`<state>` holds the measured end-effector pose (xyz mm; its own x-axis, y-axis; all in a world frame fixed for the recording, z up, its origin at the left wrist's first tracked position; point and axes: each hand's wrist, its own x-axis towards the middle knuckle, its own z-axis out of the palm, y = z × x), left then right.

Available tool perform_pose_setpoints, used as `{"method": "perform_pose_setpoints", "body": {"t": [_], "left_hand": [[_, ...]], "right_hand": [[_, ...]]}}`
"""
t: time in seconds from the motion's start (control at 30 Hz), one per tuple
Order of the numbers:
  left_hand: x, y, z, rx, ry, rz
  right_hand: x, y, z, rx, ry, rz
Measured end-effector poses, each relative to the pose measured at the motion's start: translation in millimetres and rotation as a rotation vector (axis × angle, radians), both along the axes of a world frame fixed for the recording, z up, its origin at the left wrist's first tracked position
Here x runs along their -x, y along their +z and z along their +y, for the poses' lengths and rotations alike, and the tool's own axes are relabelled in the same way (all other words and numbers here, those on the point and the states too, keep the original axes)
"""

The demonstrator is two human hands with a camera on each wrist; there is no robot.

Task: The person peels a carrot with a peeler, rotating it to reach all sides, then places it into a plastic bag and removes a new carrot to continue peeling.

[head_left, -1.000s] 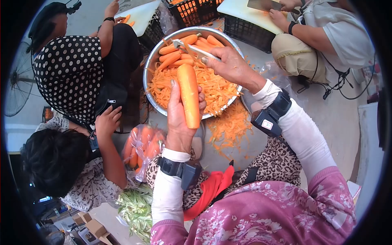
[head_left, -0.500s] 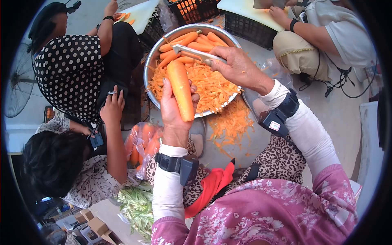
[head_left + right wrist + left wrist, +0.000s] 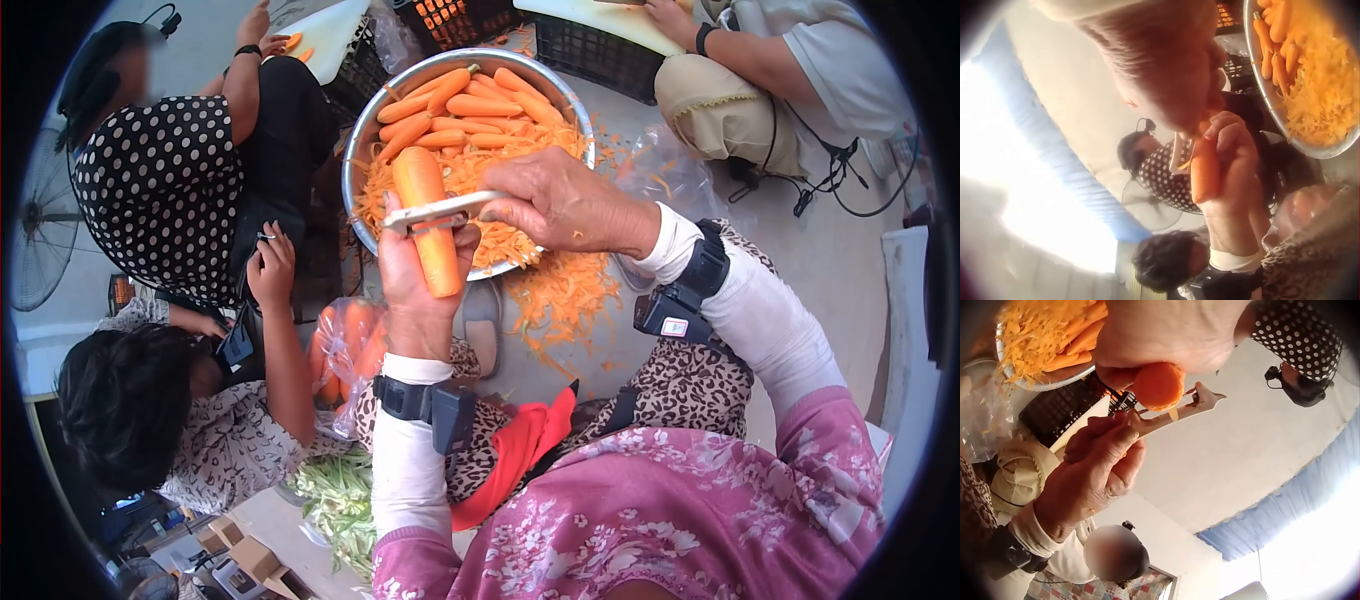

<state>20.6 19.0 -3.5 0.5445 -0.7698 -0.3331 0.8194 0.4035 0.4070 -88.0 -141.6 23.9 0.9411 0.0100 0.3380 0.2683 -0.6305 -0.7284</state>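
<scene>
Clear plastic bag [image 3: 345,350] lies left of our left hand [image 3: 405,287], which grips a carrot [image 3: 436,252] at the metal basin [image 3: 349,180]; across this carrot we hold a peeler [image 3: 440,209], handle pinched in our right hand [image 3: 567,202].

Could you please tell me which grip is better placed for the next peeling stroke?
Probably the right grip: it holds the peeler across the carrot, while the left grip holds the carrot.
</scene>
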Motion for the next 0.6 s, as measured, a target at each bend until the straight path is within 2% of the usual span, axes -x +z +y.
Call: {"method": "perform_pose_setpoints", "body": {"t": [0.07,0.1,0.13,0.2,0.3,0.33,0.4,0.47,0.53,0.57,0.6], "left_hand": [[0,-2,1,0.060,-0.054,0.052],[-1,-2,1,0.070,-0.115,-0.011],[2,-2,0,0.070,-0.118,-0.009],[8,4,0,0.026,-0.211,-0.245],[11,7,-5,0.014,-0.197,-0.204],[10,5,-4,-0.018,-0.150,-0.202],[8,4,-4,-0.036,-0.117,-0.198],[6,2,-3,-0.041,-0.100,-0.187],[4,0,-2,-0.038,-0.071,-0.193],[4,-2,-1,-0.040,-0.049,-0.198],[4,-3,-2,-0.038,-0.045,-0.199]], "right_hand": [[-9,-5,-9,0.066,-0.098,-0.040],[-14,-6,-12,0.098,-0.193,-0.085],[-18,-11,-22,0.098,-0.196,-0.082],[-26,-23,-46,0.299,-0.439,0.142],[-25,-36,-64,0.219,-0.560,0.115],[-25,-33,-64,0.227,-0.546,0.114],[-24,-21,-66,0.076,-0.557,-0.033],[-23,-15,-61,0.075,-0.537,-0.021],[-17,-8,-44,-0.073,-0.392,-0.034],[-13,-2,-36,-0.047,-0.359,0.081],[-9,-1,-29,-0.045,-0.355,0.079]]}}
